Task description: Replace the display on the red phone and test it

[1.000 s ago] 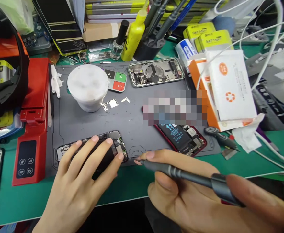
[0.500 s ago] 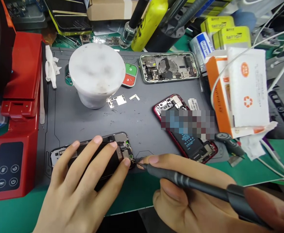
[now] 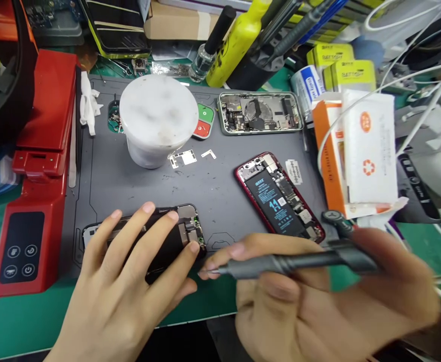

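My left hand [image 3: 125,286] lies with spread fingers across a dark phone screen assembly [image 3: 167,246] at the mat's front edge. Small connectors and metal pieces show at the assembly's right end, while much of its middle is under my fingers. In my right hand [image 3: 291,296] is a grey precision screwdriver [image 3: 265,265], its thin tip pointing left. That tip sits beside my right fingertip, just below the assembly's right corner and apart from it. Further right, an opened red phone [image 3: 276,198] with a black battery lies on the mat.
A white tub [image 3: 158,120] stands on the grey mat [image 3: 129,186], near small metal shields [image 3: 187,157]. Another opened phone frame [image 3: 260,113] lies behind. A red device [image 3: 39,201] borders the left; an orange box [image 3: 328,156], white cables and a dark tool [image 3: 335,221] crowd the right.
The screwdriver tip has come away from the assembly's right corner, down and left, and its handle has swung level. My left thumb now shows. The whole view has shifted slightly.
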A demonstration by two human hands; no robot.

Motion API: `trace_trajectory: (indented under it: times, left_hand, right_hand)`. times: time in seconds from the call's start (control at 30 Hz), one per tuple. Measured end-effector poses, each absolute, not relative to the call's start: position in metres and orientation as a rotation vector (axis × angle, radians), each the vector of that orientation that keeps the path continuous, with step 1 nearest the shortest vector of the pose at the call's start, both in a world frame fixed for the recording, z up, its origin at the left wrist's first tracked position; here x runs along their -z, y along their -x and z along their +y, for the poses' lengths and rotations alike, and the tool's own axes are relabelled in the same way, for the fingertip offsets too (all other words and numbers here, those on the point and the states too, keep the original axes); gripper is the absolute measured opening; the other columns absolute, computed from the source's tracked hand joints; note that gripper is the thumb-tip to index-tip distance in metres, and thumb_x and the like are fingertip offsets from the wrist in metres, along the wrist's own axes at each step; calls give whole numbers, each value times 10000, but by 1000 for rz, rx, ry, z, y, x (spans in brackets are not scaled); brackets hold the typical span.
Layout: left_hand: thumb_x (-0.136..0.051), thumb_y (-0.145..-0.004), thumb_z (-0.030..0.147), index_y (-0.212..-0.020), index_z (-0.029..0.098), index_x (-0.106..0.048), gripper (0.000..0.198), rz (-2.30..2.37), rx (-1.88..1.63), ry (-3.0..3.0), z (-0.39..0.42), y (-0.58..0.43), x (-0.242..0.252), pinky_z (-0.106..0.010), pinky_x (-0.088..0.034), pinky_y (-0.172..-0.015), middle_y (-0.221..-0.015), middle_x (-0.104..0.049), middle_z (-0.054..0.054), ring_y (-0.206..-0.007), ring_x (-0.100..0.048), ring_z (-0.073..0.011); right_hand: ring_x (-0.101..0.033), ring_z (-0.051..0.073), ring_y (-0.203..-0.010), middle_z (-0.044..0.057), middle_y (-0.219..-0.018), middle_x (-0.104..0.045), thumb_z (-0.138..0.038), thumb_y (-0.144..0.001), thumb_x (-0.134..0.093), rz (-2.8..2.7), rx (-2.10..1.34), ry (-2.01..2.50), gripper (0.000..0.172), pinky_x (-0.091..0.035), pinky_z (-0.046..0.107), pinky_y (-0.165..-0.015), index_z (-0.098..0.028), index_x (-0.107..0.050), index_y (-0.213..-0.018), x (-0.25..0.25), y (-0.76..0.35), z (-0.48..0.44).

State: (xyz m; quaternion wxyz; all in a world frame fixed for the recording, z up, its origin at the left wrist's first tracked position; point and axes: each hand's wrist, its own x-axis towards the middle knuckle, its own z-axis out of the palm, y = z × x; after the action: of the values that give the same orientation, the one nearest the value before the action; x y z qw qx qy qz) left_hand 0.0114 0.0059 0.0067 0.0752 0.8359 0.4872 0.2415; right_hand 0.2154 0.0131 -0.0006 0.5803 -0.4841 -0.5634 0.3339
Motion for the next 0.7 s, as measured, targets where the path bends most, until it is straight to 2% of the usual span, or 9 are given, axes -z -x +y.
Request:
trace_trajectory:
  times: [0.1, 0.17, 0.33, 0.43, 0.53, 0.7]
  left_hand:
    - [-702, -1070, 319, -1472, 316, -705, 402, 1467, -691, -2515, 6, -10, -7, -545, -242, -1387, -1667, -564, -67, -1666, -376, -314]
    - [-715, -1062, 314, -1480, 322, -698, 419, 1460, -663, -2515, 7, -9, -7, -552, -266, -1379, -1684, -549, -61, -1662, -385, -328]
    - [-712, -1052, 245, -1394, 298, -733, 348, 1456, -694, -2504, 9, -10, -8, -559, -367, -1325, -1577, -657, -53, -1563, -530, -335]
    - [-704, -1048, 215, -1382, 289, -734, 344, 1462, -691, -2509, 10, -11, -8, -553, -378, -1312, -1531, -689, -50, -1535, -557, -337]
    - [-689, -1049, 202, -1385, 292, -731, 350, 1457, -689, -2511, 10, -12, -8, -544, -361, -1320, -1530, -688, -42, -1532, -556, -329]
    - [-661, -1053, 173, -1390, 292, -738, 366, 1449, -677, -2511, 8, -10, -8, -544, -336, -1327, -1546, -673, -45, -1543, -536, -347]
  right_hand:
    - [-757, 177, -735, -6, -1023, -789, -176, -1081, -633, -1290, -790, 1060, 554, -728, 377, -699, -349, -513, -1594, 3, -201, 24]
    - [-752, 173, -765, -7, -1006, -786, -182, -1097, -618, -1275, -880, 1042, 515, -715, 348, -670, -356, -529, -1573, 2, -198, 29]
    - [-704, 158, -746, 4, -1011, -786, -185, -1107, -616, -1227, -980, 1004, 446, -631, 277, -553, -355, -558, -1516, -1, -199, 32]
    - [-688, 166, -769, 5, -1006, -786, -189, -1106, -623, -1217, -995, 1020, 437, -583, 265, -522, -363, -567, -1503, -2, -198, 31]
    - [-696, 157, -797, 0, -1019, -787, -178, -1110, -612, -1201, -1014, 1019, 442, -590, 253, -541, -373, -568, -1505, -2, -197, 31]
    - [-725, 138, -863, -10, -1034, -785, -154, -1121, -578, -1186, -1047, 996, 436, -675, 254, -672, -367, -571, -1501, -2, -197, 32]
